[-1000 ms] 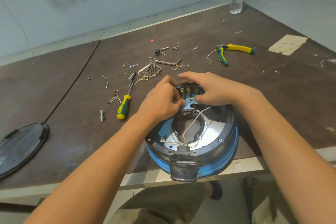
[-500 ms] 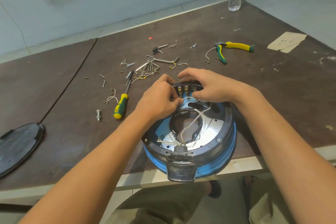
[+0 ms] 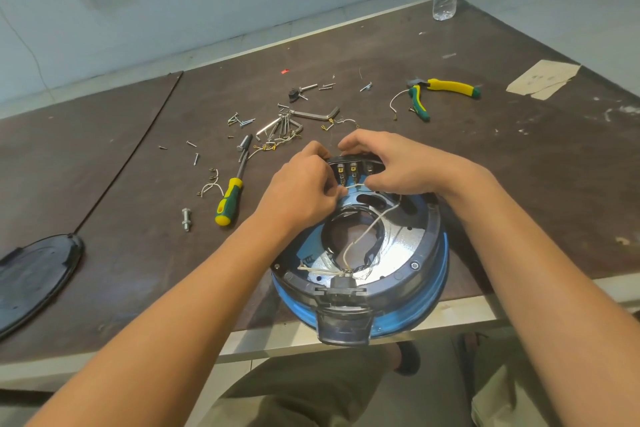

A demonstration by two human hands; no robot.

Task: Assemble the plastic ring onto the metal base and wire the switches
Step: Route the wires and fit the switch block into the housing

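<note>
Hands at the black switch block point(image 3: 348, 167).
Left hand point(image 3: 301, 191) pinches a thin white wire point(image 3: 354, 185); right hand point(image 3: 398, 166) curls over the block, fingertips hidden. Dark plastic ring point(image 3: 427, 246) sits on blue metal base point(image 3: 415, 315), lower centre.

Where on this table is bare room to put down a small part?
Bare table lies between the black lid and the bolt, and right of the plastic ring, nearer than the pliers and paper scrap. It is crowded beyond the ring, around the hex keys, screws and screwdriver.
</note>
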